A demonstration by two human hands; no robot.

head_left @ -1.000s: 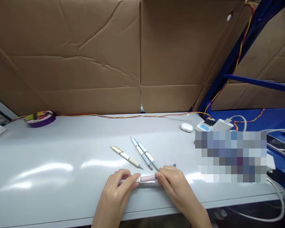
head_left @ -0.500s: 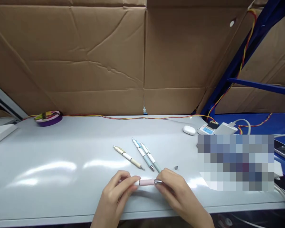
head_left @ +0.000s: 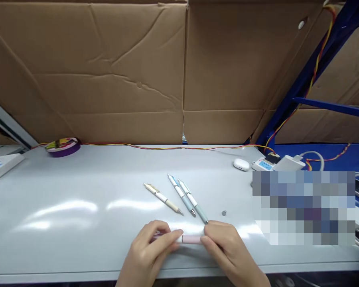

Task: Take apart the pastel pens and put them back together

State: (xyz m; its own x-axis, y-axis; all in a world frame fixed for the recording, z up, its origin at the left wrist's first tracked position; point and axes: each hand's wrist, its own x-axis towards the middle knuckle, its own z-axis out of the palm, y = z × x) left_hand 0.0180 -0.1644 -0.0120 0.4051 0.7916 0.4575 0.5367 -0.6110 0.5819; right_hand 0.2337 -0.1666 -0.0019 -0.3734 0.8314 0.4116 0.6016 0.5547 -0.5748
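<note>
Both my hands hold a pink and white pen [head_left: 190, 239] level just above the pale grey table [head_left: 77, 191], near its front edge. My left hand [head_left: 151, 251] pinches the white left end, fingers curled. My right hand [head_left: 224, 247] grips the pink right end and hides the tip. Three more pens lie just beyond: a beige one [head_left: 163, 198], a blue one [head_left: 181, 195] and a pale green one [head_left: 193, 201], all slanting down to the right. A small metal part [head_left: 224, 213] lies to the right of them.
A purple tape roll [head_left: 62, 146] sits at the far left back. A white earbud case [head_left: 241, 164], a charger and cables [head_left: 281, 162] lie at the right. A red-yellow wire [head_left: 167, 147] runs along the cardboard back wall. A blue rack frame [head_left: 302, 79] stands right.
The metal tip that showed at my right fingers half a second ago is now covered by them. Both hands sit slightly lower and further right in the picture; the camera view has also shifted.
</note>
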